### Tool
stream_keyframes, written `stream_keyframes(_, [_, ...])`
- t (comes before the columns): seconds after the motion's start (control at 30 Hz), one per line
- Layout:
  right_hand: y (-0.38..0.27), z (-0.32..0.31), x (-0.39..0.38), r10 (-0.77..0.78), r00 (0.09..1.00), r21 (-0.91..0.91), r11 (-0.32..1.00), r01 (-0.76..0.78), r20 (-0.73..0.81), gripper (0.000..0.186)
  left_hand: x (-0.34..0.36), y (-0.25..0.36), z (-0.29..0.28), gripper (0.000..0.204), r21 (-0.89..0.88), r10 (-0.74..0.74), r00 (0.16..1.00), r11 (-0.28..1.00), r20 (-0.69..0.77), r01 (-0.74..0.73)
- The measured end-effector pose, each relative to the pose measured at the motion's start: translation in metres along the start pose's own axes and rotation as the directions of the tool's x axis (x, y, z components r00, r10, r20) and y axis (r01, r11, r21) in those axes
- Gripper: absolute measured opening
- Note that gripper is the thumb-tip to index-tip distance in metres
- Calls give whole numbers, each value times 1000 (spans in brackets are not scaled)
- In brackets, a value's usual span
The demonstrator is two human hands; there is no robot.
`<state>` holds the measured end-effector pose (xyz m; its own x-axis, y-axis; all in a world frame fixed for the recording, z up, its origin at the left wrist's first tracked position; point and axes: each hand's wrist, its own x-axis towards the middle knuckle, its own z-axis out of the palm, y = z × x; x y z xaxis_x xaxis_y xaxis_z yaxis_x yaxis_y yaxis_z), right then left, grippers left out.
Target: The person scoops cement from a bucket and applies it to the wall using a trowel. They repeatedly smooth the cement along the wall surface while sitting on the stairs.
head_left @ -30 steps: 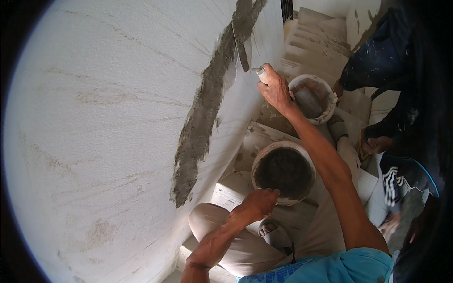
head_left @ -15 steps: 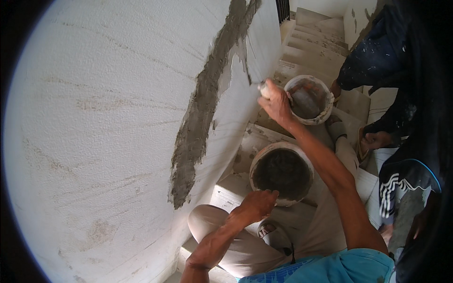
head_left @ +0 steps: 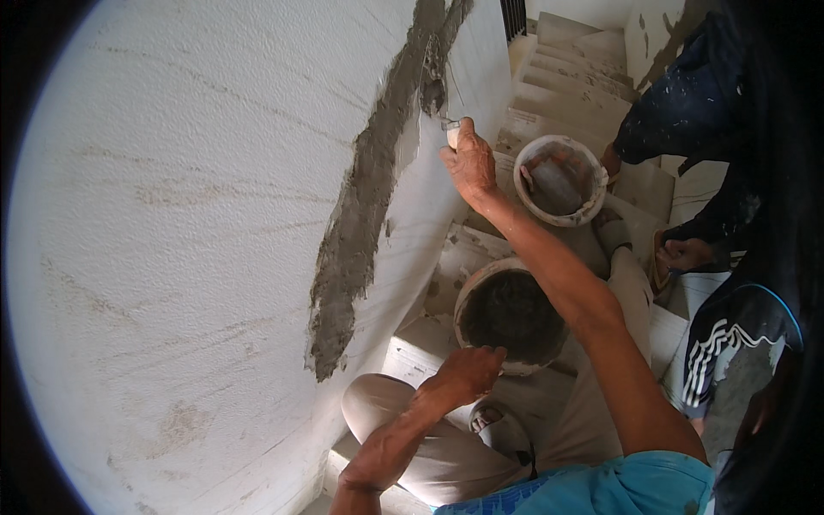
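My right hand [head_left: 472, 165] is closed round the pale handle of a trowel [head_left: 452, 135]. The trowel's blade meets the white wall at a patch of wet grey mortar [head_left: 433, 93]. A long, dark strip of mortar [head_left: 352, 232] slants down the wall from there. Below, a round bucket [head_left: 462, 296] of dark grey mortar stands on the stairs. My left hand [head_left: 466, 375] is closed on that bucket's near rim, its fingertips partly hidden.
A second bucket [head_left: 592, 206], with grey and reddish material inside, stands one step farther up. The stairs [head_left: 571, 107] climb away at the back. At right is another person in dark, paint-spotted clothes [head_left: 687, 112]; someone in striped dark clothing [head_left: 730, 326] is nearer.
My right hand has moved up and left with the trowel, bringing its blade onto the wall. Fresh mortar now shows there. My left hand stays at the bucket.
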<state>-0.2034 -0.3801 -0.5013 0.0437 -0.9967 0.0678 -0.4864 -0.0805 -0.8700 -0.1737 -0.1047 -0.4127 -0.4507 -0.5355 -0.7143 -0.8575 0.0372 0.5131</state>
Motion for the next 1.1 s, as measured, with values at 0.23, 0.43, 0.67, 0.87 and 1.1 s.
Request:
stream_keyframes(0.23, [-7,-13,-25,-75,991,-6,997,76,108,28,2,0,2,20,15,11,1000,1000,-2,-11])
stream_keyframes(0.43, [23,-30,-45,-213,975,-13,977,214,70,29,5,-4,4,19,5,27,1000,1000,-4,-27])
stream_keyframes(0.67, [13,-36,7,-186,982,53,981,187,-21,27,3,-3,1,18,14,24,1000,1000,6,-24])
stream_keyframes(0.87, [11,-17,-5,-253,967,0,967,253,-4,33,1,-4,2,19,0,48,999,999,-21,-48])
stream_keyframes(1.1, [11,-28,-47,-301,953,36,953,300,28,31,0,-6,7,23,-4,15,1000,1000,-26,-15])
